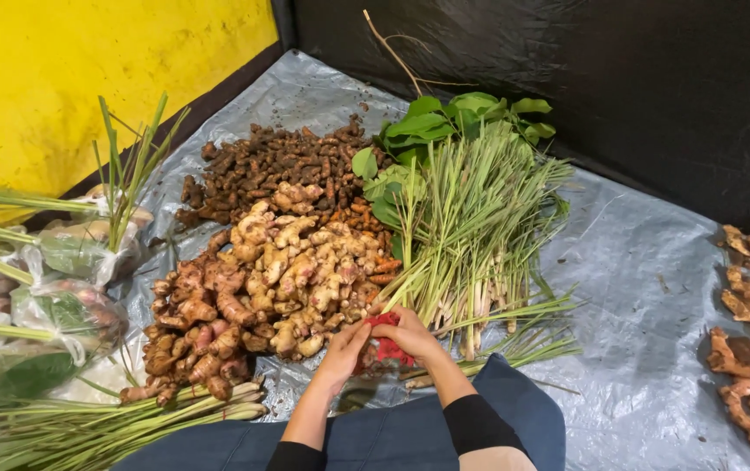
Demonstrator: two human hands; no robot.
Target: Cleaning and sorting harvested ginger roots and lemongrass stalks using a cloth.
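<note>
A grey plastic tarp [645,288] covers the ground, creased and glinting under even, soft light. At the upper left stands a bright yellow wall [87,70], its paint scuffed in places. Across the top and right hangs a black sheet [654,78], dull and slightly wrinkled, meeting the yellow at a dark corner. Specks of soil dot the tarp near its far edge.

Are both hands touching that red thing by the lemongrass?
Touching. The head view shows the left hand and right hand closed around the red item, with its red showing between the fingers, beside the lemongrass bundle.
</note>
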